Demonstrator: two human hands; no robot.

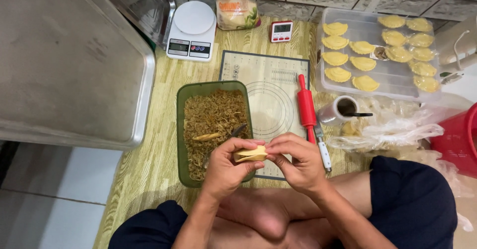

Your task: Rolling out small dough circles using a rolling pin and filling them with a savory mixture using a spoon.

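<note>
My left hand (226, 169) cups a folded yellow dough pastry (252, 153) just above the near end of a green container of brown shredded filling (213, 124). My right hand (295, 162) pinches the pastry's right edge with thumb and fingers. Both hands hold the pastry together over the lower part of a grey baking mat (271, 100). A spoon (233, 132) and a pale strip lie in the filling.
A clear tray (377, 77) at the right holds several finished crimped pastries. A red rolling pin (307, 107), a knife, a roll of film (340, 111) and plastic bags lie right of the mat. A scale (192, 30), timer (281, 31), flour bag and a large steel tray (69, 65) stand behind and to the left.
</note>
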